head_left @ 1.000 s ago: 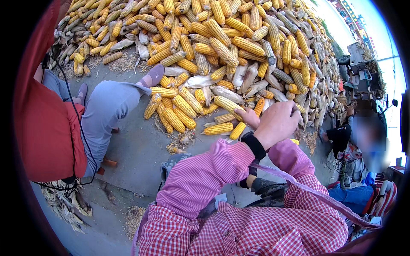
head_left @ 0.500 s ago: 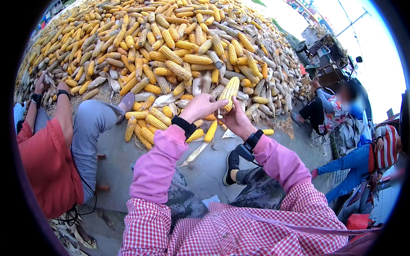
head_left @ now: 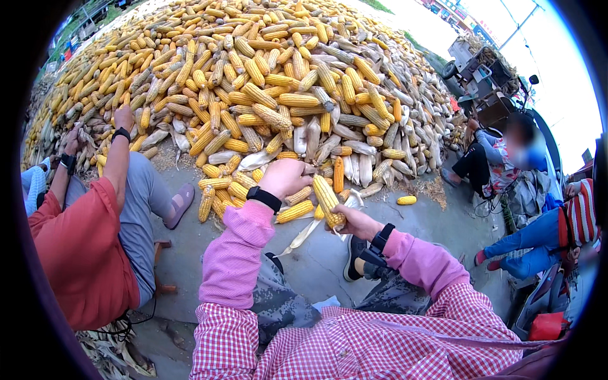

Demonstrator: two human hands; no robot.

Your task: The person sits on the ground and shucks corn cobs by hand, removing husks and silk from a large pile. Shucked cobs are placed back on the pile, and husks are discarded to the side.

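Note:
My right hand [head_left: 358,223] is closed around the lower end of a yellow corn cob [head_left: 325,200]. The bare cob leans with its upper end toward the left. Just left of that end is my left hand [head_left: 285,178], apart from the cob, its fingers curled together near the edge of the pile. What those fingers hold, if anything, is hidden. Under my left wrist lie loose yellow cobs [head_left: 294,211] on the ground. A pale strip of husk [head_left: 300,237] sticks out toward my feet, and more husk shows behind my right hand.
A large heap of corn cobs [head_left: 253,95], some still in dry husks, rises ahead. At the left a person in a red shirt [head_left: 82,253] sits on a low stool [head_left: 163,266], reaching into the heap. More people and a vehicle [head_left: 484,79] are at the right. One cob [head_left: 406,200] lies alone.
My right hand has lowered the cob, which now tilts left instead of right. My left hand has come off it. The red-shirted person's arm has stretched farther into the heap.

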